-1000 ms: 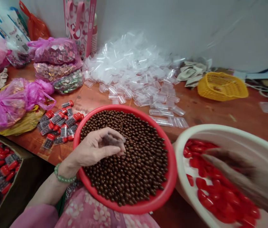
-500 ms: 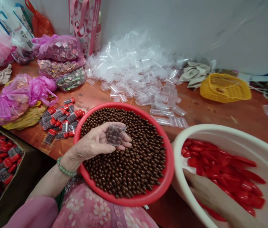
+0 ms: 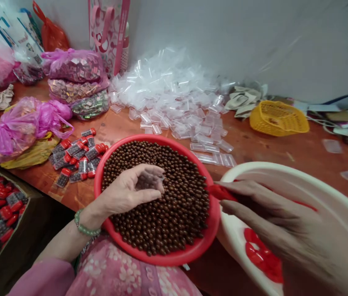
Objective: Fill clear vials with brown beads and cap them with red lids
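Above a red basin (image 3: 177, 258) full of round brown balls (image 3: 168, 218), my left hand (image 3: 131, 187) is curled round a small clear plastic box (image 3: 149, 181). Brown balls show dimly through the box's wall. My right hand (image 3: 272, 218) pinches a red plastic cap (image 3: 221, 192) between thumb and fingers at the rim of a white basin (image 3: 248, 167). Below that hand, more red caps (image 3: 258, 250) lie in the white basin, partly hidden by the hand and forearm.
Filled red-capped boxes (image 3: 78, 154) lie left of the red basin, and more fill a cardboard box (image 3: 35, 230). Behind is a heap of clear empty boxes (image 3: 174, 98). A yellow basket (image 3: 279, 119) stands back right; pink bags (image 3: 13, 127) sit at left.
My right hand has come up out of the white basin and moved left with a red cap. My left hand has closed further round the clear box and tilted it.
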The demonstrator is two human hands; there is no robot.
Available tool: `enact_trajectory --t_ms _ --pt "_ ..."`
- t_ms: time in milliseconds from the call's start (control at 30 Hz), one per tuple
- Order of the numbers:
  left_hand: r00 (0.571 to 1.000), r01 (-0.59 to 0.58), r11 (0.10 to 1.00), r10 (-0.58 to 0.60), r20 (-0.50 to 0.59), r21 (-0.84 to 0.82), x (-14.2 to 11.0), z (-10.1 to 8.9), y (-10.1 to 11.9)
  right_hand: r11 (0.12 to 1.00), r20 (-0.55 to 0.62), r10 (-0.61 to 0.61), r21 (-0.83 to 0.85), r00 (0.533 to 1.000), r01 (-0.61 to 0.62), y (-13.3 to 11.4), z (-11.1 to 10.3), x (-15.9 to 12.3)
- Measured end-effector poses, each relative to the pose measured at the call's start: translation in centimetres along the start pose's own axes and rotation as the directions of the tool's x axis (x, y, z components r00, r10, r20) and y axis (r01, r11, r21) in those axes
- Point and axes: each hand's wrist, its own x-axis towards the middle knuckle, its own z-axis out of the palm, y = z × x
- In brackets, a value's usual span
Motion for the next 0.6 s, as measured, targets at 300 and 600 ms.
enact_trajectory --t_ms 300,600 --pt "0.984 0.046 0.962 0.003 -0.178 0.270 0.1 0.3 0.3 0.947 0.206 -0.316 0.123 0.926 0.296 -2.8 3.6 3.4" --pt "0.971 0.045 0.985 -0.004 -0.240 0.167 1.2 -0.5 -0.4 0.939 0.244 -0.337 0.162 0.909 0.304 -3.7 4.8 4.5"
